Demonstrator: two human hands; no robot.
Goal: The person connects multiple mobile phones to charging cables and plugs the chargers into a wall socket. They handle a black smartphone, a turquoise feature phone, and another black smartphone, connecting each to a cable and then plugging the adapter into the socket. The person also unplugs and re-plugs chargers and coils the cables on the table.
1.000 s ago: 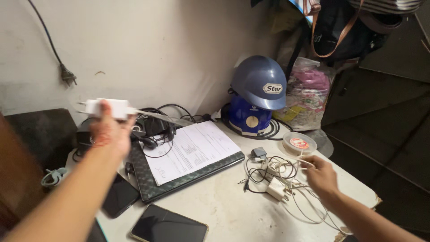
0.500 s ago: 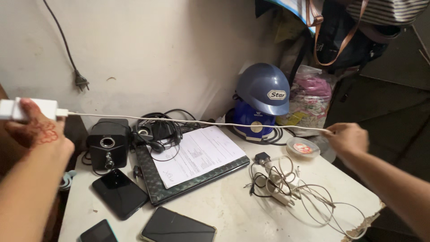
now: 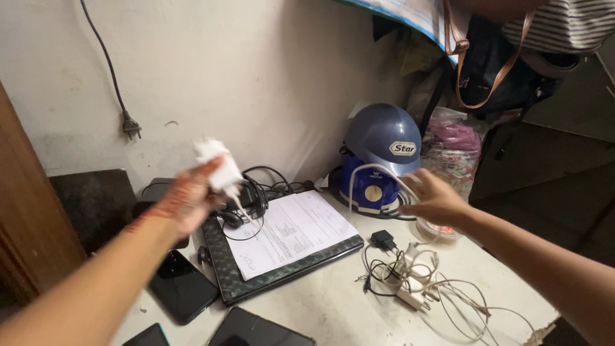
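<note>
While the left hand (image 3: 192, 198) is raised above the rear left part of the bench (image 3: 333, 301), its grip is closed around a white charger adapter (image 3: 216, 168), which pokes up out of the fingers and is blurred. A white cable (image 3: 378, 172) arcs in the air in front of the blue helmet (image 3: 384, 136) and runs toward the right hand (image 3: 435, 200), which hovers over the rear right part of the bench with fingers spread; it seems to have the cable loosely hooked in its fingers, but I cannot tell whether that grip is truly closed on it. The adapter end lies to the left and the looped cable end to the right, so the cable's long axis runs roughly side to side across the bench, parallel to the rear edge, with each hand at one end.

Below the hands, a laptop (image 3: 282, 269) carries a printed sheet of paper (image 3: 288, 232), with black headphones (image 3: 246, 202) at its rear left corner. A tangle of white chargers and cords (image 3: 416, 288) lies near the right front corner, a small black plug (image 3: 384, 240) just behind it. Dark phones (image 3: 182, 288) lie along the left front edge, and a small round container (image 3: 439, 229) sits under the right wrist
</note>
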